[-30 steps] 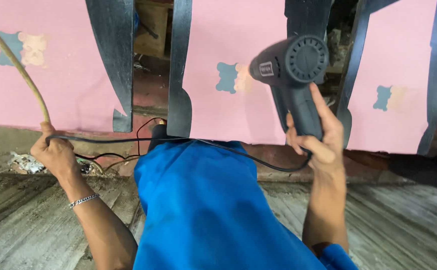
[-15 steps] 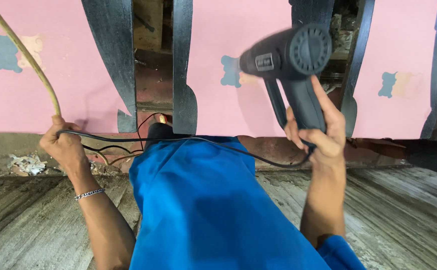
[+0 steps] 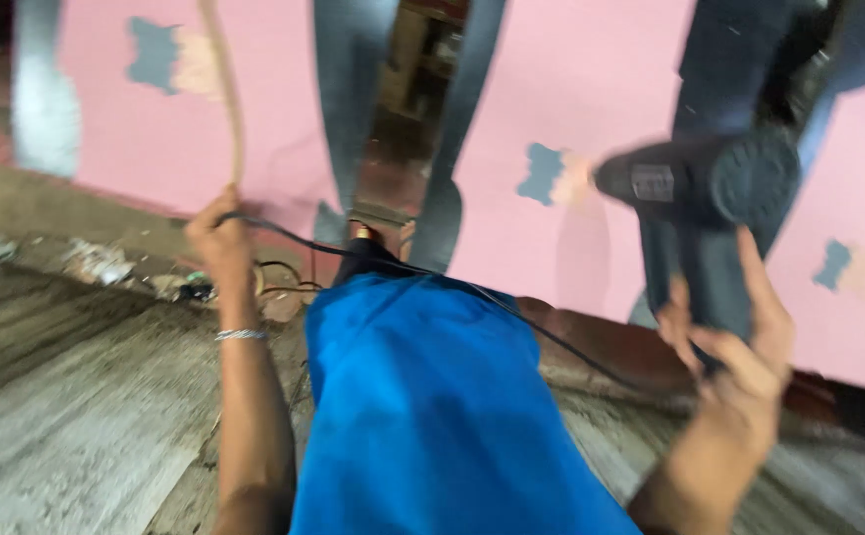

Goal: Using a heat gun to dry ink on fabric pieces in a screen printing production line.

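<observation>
Blurred pink panels behind, left hand gripping tan stick, right hand clasping heat gun, cord smeared.

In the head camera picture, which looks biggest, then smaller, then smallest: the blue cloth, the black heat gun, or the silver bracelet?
1. Blue cloth: it fills the lower middle, though it also lies nearest the camera.
2. Black heat gun, held in the right hand.
3. Silver bracelet, a thin band on the left wrist.

Black cord and blue-clad leg cross the space between both hands.
</observation>
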